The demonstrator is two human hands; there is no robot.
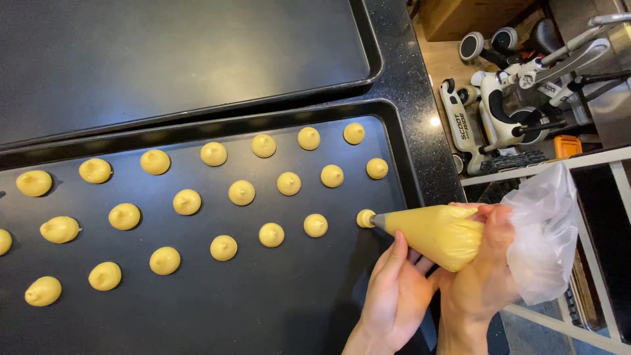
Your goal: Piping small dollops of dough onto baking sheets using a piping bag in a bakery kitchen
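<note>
Black speckled bench (407,79) carries two dark baking trays; the near tray (276,309) holds rows of small yellow dough mounds (242,192). We grip a piping bag (437,235) full of yellow batter over the tray's right edge, its tip touching a fresh mound (365,218). Our right hand (483,269) has its fingers closed around the bag's twisted top, and our left hand (394,289) steadies the cone from below, fingers curled against it. Beyond the bench, toy scooters (499,105) stand on the floor.

A second dark baking tray (197,52) lies beyond, and white ride-on scooters (499,105) stand on the floor.
</note>
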